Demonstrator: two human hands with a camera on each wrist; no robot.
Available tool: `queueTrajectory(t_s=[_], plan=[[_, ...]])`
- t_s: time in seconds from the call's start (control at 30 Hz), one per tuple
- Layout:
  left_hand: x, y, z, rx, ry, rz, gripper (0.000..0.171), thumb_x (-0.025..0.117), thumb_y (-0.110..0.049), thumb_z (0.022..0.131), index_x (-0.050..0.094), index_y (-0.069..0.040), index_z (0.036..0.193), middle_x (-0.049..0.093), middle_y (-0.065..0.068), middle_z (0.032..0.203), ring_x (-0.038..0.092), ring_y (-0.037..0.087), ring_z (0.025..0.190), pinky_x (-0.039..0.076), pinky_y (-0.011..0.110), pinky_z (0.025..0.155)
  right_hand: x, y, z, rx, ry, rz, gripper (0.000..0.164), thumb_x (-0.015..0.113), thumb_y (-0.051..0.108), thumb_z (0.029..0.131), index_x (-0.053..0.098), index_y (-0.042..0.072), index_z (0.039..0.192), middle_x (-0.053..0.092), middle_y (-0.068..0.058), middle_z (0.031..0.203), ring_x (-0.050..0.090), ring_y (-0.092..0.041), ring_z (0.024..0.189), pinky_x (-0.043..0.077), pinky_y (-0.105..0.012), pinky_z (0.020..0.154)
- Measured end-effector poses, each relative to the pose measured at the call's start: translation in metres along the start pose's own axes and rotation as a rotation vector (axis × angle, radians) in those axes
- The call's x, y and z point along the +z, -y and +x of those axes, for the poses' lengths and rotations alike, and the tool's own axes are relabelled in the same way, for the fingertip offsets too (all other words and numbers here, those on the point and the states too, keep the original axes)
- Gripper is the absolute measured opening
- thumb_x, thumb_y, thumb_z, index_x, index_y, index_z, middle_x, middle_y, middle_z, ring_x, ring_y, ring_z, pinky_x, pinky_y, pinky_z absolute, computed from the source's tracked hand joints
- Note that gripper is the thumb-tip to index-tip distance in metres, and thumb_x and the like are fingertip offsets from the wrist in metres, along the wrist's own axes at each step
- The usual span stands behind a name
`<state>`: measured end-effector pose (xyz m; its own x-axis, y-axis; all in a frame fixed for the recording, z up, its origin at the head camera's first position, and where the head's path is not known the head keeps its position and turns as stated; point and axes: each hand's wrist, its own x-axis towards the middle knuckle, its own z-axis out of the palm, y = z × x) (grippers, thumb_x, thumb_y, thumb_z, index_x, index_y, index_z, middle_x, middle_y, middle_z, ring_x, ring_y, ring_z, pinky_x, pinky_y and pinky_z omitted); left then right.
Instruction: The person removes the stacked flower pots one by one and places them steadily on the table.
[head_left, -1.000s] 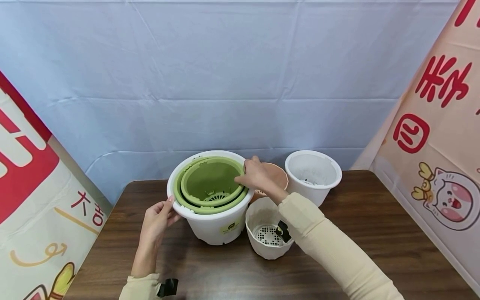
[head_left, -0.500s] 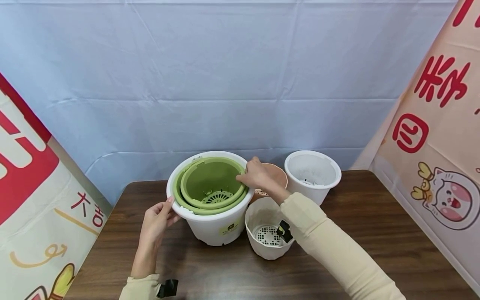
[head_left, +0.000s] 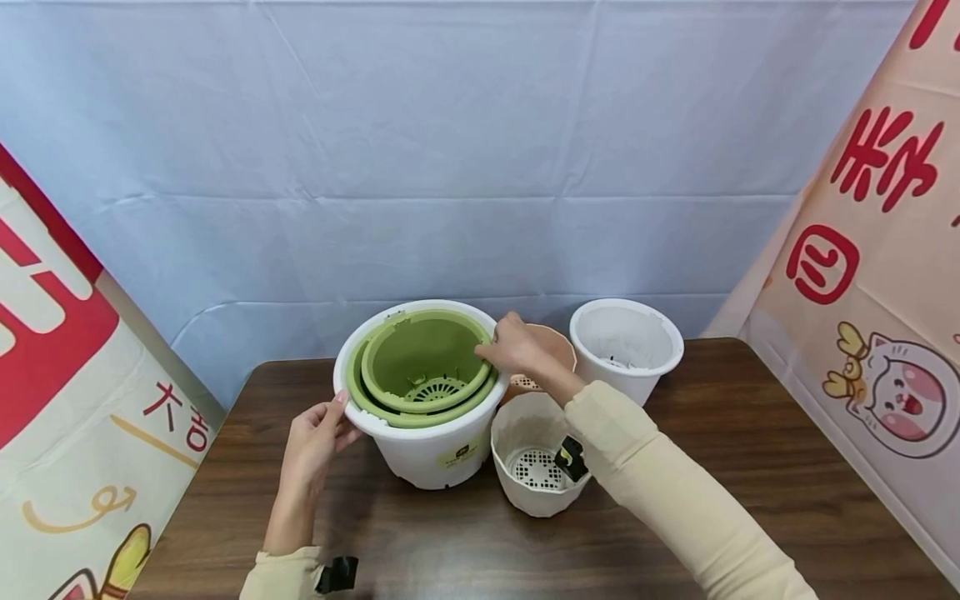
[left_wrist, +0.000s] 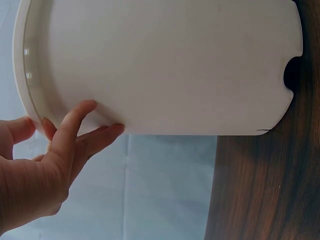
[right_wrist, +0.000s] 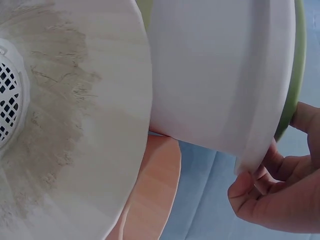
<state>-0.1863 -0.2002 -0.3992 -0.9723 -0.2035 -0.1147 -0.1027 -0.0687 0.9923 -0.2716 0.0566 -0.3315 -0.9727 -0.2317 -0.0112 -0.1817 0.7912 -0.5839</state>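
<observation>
A large white flowerpot (head_left: pixel 401 458) with a yellow label stands on the table. Inside it sits a green flowerpot (head_left: pixel 431 421), and a smaller green flowerpot (head_left: pixel 420 346) nests in that one, tilted. My left hand (head_left: pixel 311 437) pinches the white pot's left rim; in the left wrist view its fingers (left_wrist: pixel 70 130) rest against the outer wall. Over on the right side, my right hand (head_left: pixel 513 346) grips the smaller green pot's rim. The right wrist view shows that thumb (right_wrist: pixel 305 117) at the green rim and the other fingers by the white rim.
An off-white faceted pot (head_left: pixel 536 500) with a grid base stands right of the white pot. Behind it is an orange pot (head_left: pixel 555 346), partly hidden by my right arm. Another white pot (head_left: pixel 626 379) stands at the back right on the wooden table (head_left: pixel 750 442).
The smaller green pot has tilted a little more, its right side rising slightly and more of its slotted base showing. My right hand has shifted slightly right with it. My left hand stays put.
</observation>
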Motion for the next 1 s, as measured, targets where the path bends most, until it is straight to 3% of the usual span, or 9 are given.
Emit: queueTrajectory(t_s=[0.1,0.2,0.33,0.4,0.7,0.83,1.0], plan=[[0.000,0.000,0.000,-0.001,-0.005,0.003,0.040,0.047,-0.027,0.096,0.050,0.013,0.103,0.056,0.007,0.095,0.060,0.002,0.074,0.054,0.019,0.072,-0.002,0.000,-0.001,-0.001,0.006,0.004,0.031,0.061,0.016,0.082,0.050,0.001,0.056,0.042,-0.017,0.096,0.045,-0.026,0.088,0.045,-0.032,0.080],[0.000,0.000,-0.001,0.000,-0.007,0.005,0.042,0.047,-0.027,0.096,0.049,0.013,0.103,0.057,0.005,0.092,0.060,0.002,0.074,0.054,0.019,0.071,-0.004,0.001,-0.001,-0.014,0.005,0.014,0.033,0.062,0.014,0.081,0.049,0.004,0.052,0.046,-0.011,0.080,0.048,-0.021,0.072,0.047,-0.026,0.065],[0.000,0.000,-0.001,-0.002,-0.006,0.012,0.045,0.047,-0.029,0.096,0.048,0.015,0.107,0.057,0.004,0.090,0.060,0.002,0.075,0.054,0.020,0.072,-0.007,-0.001,-0.001,-0.039,0.008,0.035,0.039,0.062,0.013,0.080,0.046,0.010,0.044,0.042,0.000,0.051,0.042,-0.012,0.046,0.037,-0.019,0.043],[0.000,0.000,-0.001,-0.003,-0.007,0.015,0.045,0.047,-0.029,0.096,0.048,0.015,0.108,0.057,0.005,0.090,0.061,0.002,0.075,0.054,0.020,0.072,-0.008,-0.001,-0.002,-0.039,0.019,0.046,0.041,0.062,0.013,0.080,0.043,0.012,0.043,0.037,0.003,0.045,0.037,-0.009,0.042,0.032,-0.017,0.040],[0.000,-0.001,-0.001,-0.006,0.000,0.026,0.048,0.046,-0.029,0.097,0.046,0.016,0.112,0.058,0.004,0.090,0.060,0.001,0.074,0.054,0.018,0.071,-0.017,0.000,-0.002,0.016,0.061,0.068,0.038,0.061,0.017,0.081,0.040,0.013,0.049,0.031,0.005,0.046,0.029,-0.008,0.042,0.025,-0.017,0.040],[0.000,-0.002,-0.002,-0.003,0.001,0.032,0.048,0.045,-0.029,0.097,0.046,0.016,0.113,0.059,0.005,0.092,0.061,0.001,0.074,0.054,0.018,0.072,-0.021,0.002,-0.003,0.027,0.070,0.105,0.034,0.060,0.016,0.082,0.042,0.011,0.053,0.036,0.003,0.048,0.035,-0.009,0.043,0.032,-0.018,0.042],[0.000,-0.003,-0.003,-0.001,0.003,0.034,0.048,0.045,-0.029,0.097,0.045,0.016,0.114,0.059,0.006,0.093,0.061,0.001,0.075,0.054,0.018,0.072,-0.025,0.005,-0.005,0.037,0.081,0.161,0.028,0.059,0.013,0.083,0.046,0.008,0.059,0.047,-0.003,0.052,0.052,-0.017,0.050,0.047,-0.020,0.047]])
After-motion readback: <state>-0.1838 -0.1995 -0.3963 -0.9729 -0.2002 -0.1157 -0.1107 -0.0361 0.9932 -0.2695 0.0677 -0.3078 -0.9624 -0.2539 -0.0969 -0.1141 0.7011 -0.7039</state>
